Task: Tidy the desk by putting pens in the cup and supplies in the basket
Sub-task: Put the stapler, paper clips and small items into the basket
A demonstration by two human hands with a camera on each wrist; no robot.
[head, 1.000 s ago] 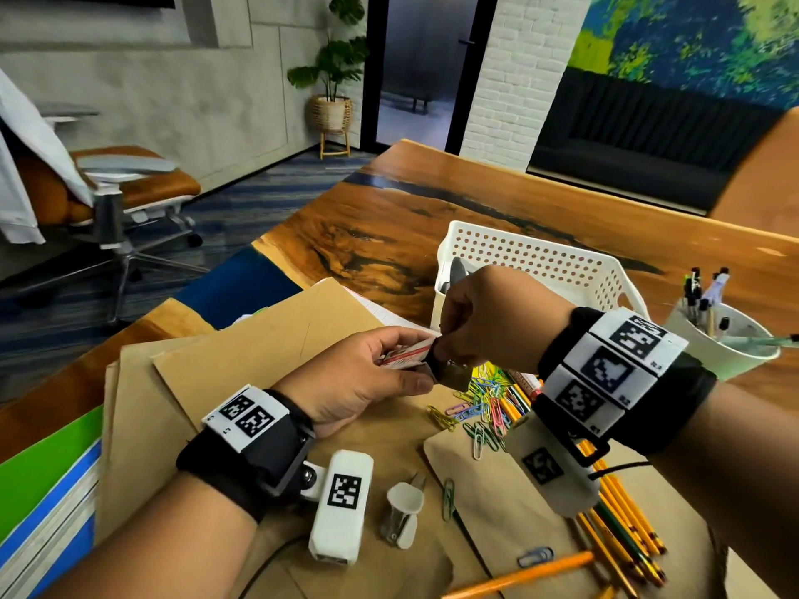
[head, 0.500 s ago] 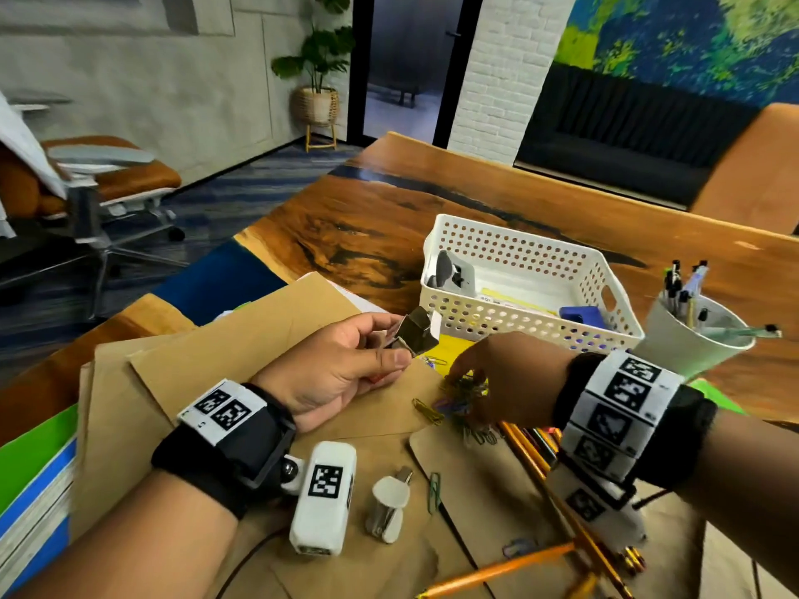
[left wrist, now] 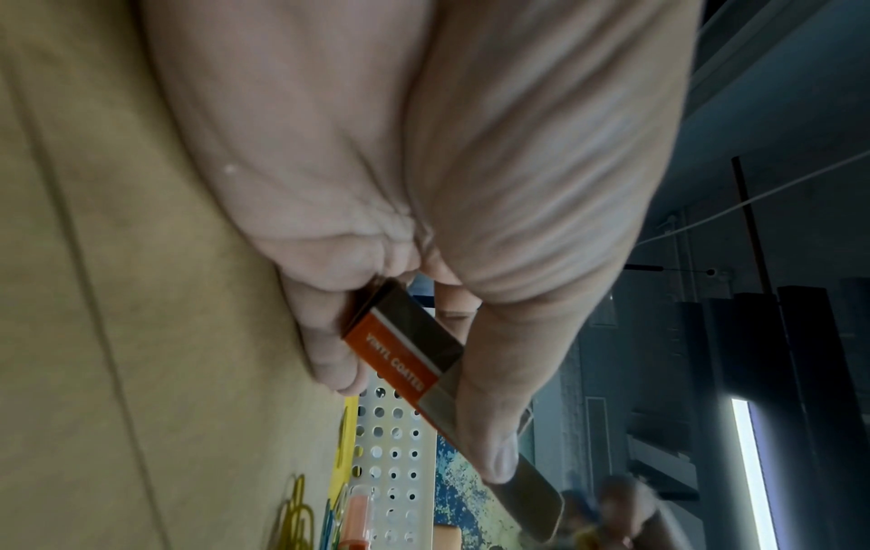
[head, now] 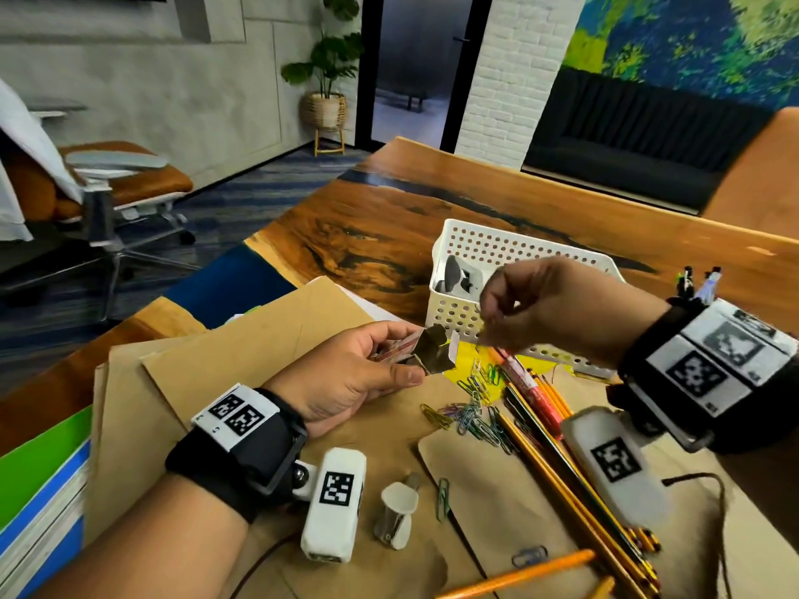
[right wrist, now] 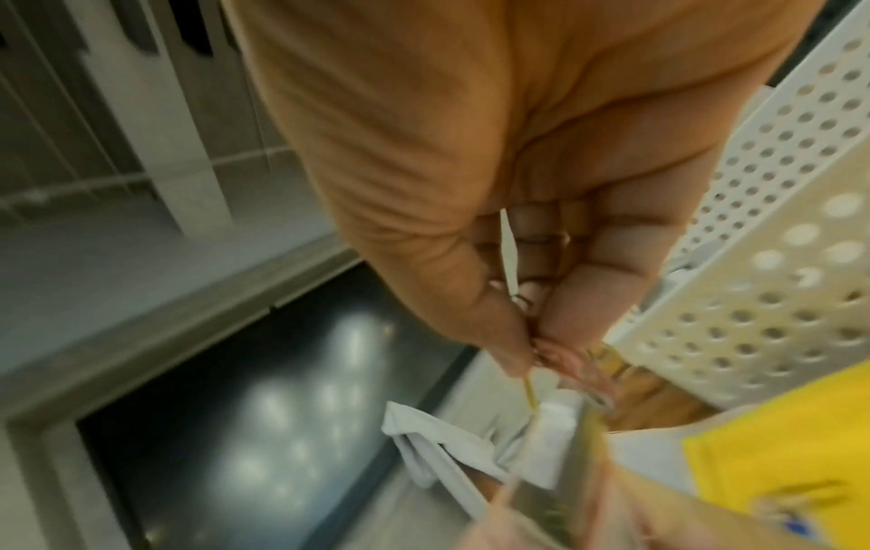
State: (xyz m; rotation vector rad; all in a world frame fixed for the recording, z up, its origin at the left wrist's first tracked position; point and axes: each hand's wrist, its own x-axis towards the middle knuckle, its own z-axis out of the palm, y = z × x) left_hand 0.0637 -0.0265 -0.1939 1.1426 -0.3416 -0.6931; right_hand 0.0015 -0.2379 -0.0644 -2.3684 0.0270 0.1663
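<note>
Both hands were busy: the left hand gripped one small paper-clip box, its open mouth facing right, and the right hand pinched a paper clip just above that mouth. One basket stood behind; one cup sat far right; loose clips lay uncounted on the table.

The head view looks down and forward over the desk; 2 wrist views sit close behind the fingers, sharing the white basket.
</note>
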